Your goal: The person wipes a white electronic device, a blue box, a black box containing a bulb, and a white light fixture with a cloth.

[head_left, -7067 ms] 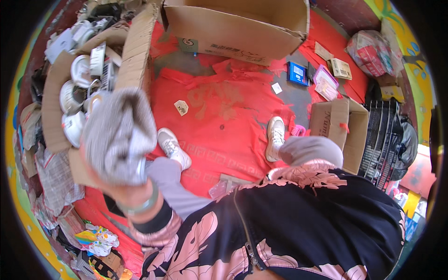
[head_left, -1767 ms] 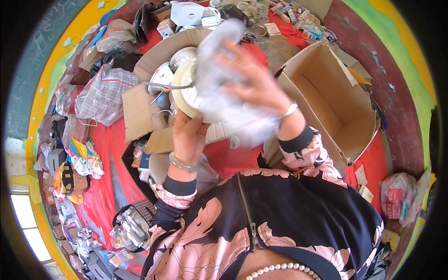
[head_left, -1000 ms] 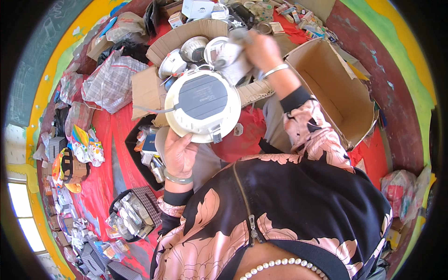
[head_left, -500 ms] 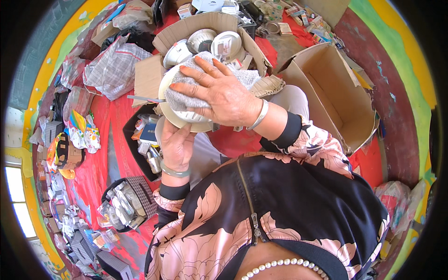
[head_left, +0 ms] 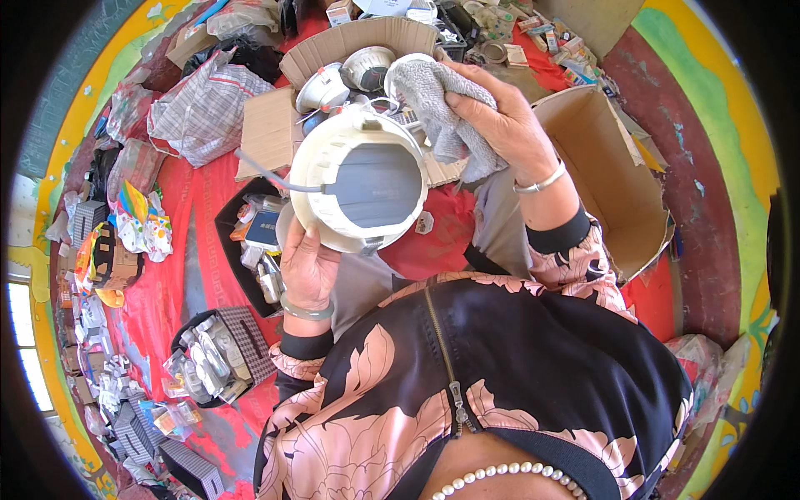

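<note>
The round recessed downlight point(head_left: 379, 185) sits at the centre of the frame, its grey back plate turned toward the camera and a cream ring around it. The left hand point(head_left: 312, 271) grips it at the lower-left rim, thumb and finger at the edge; how far the other fingers reach behind is hidden. So nearly all of the lamp lies above and to the right of that grip. A grey cord point(head_left: 273, 177) sticks out past the rim on the left.

The right hand point(head_left: 512, 133), upper right of centre, is closed around a bunched grey cloth point(head_left: 446, 117), which hangs just beside the lamp's upper-right edge; whether they touch I cannot tell.

The lamp looks fairly light but stiff, and its smooth ring may be slippery. The rim seems the sound place to hold; the cord and the small clip point(head_left: 372, 245) at the bottom edge look easier to bend or strain. The cloth looks soft and limp, easily pinched anywhere.

Beyond the lamp, at upper centre, a cardboard box point(head_left: 354, 43) holds more round lamps point(head_left: 367, 67).
</note>
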